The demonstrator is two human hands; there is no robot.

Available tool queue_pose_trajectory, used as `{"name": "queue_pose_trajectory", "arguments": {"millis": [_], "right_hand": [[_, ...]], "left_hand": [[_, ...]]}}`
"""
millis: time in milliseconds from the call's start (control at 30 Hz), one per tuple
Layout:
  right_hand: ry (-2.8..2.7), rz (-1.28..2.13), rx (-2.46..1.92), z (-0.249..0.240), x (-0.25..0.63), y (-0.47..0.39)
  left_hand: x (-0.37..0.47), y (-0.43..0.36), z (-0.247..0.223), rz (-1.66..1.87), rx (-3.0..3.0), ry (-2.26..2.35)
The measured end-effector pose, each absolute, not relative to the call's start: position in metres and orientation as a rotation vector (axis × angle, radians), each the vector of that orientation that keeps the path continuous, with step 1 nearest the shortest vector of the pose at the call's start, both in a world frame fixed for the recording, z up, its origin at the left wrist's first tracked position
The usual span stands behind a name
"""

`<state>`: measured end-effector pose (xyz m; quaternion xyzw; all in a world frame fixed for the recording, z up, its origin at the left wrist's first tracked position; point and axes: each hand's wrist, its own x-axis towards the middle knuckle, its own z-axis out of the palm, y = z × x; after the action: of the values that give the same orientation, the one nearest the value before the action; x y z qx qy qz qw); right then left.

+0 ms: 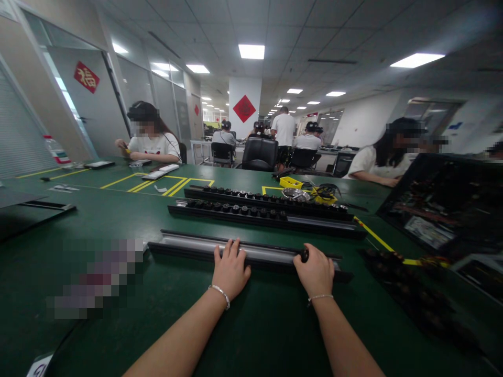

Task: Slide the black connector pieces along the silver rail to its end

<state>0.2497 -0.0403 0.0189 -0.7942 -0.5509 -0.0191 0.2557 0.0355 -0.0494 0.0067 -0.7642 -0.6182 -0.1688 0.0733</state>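
Note:
A long black channel rail point(181, 242) with a pale inner strip lies crosswise on the table before me. My left hand point(230, 269) rests on it near the middle, fingers spread over its far side and nothing gripped. Close to the rail's right end, my right hand point(315, 269) is closed around a small black round part point(304, 255), at the channel. Beyond lies a second rail point(322, 224) with a row of black round parts point(244, 210) in its left and middle stretch. A third rail point(196, 193) behind it also carries a row of such parts.
A dark heap of parts point(416, 293) lies at the right, beside a large propped-up black panel point(424, 204). Yellow trays point(291, 182) and a metal bowl point(295, 195) stand behind the rails. Two people sit across the green table point(129, 214).

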Motion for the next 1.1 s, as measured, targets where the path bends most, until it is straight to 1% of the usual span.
{"name": "queue_pose_trajectory", "arguments": {"millis": [767, 1100], "right_hand": [[-1.434, -0.020, -2.276, 0.021, 0.283, -0.040], [-1.384, -0.097, -2.306, 0.023, 0.294, -0.042]], "left_hand": [[0.035, -0.049, 0.007, -0.509, -2.300, -1.858], [0.035, -0.050, 0.009, -0.486, -2.298, -1.865]]}}
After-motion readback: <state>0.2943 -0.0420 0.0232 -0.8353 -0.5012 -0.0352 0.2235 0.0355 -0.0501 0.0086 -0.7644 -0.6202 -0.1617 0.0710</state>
